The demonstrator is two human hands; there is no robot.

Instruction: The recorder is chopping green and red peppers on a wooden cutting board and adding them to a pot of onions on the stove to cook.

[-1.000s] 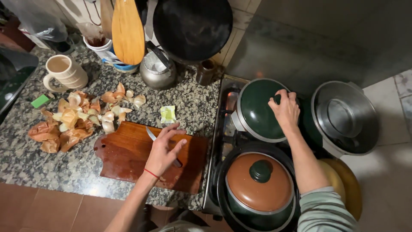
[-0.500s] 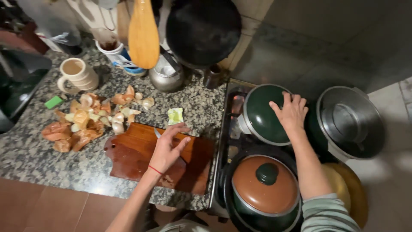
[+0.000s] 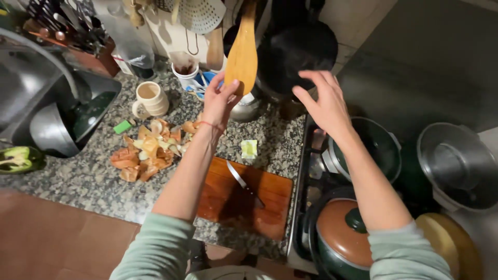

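Left hand (image 3: pixel 218 101) closed around the lower edge of the hanging wooden spatula (image 3: pixel 243 54), right hand (image 3: pixel 324 101) spread open and empty beside the black pan (image 3: pixel 295 54); likely to swing into the crowded hanging utensils, with little free room above the cluttered counter (image 3: pixel 67 181).

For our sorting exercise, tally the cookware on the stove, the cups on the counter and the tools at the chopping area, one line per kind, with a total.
Pots on the stove: 3 – green pot, steel pot, green pot with brown lid
Cups: 2 – beige mug, white cup
Wooden spatulas: 1, at the left hand
Knives: 1
Cutting boards: 1
Total: 8
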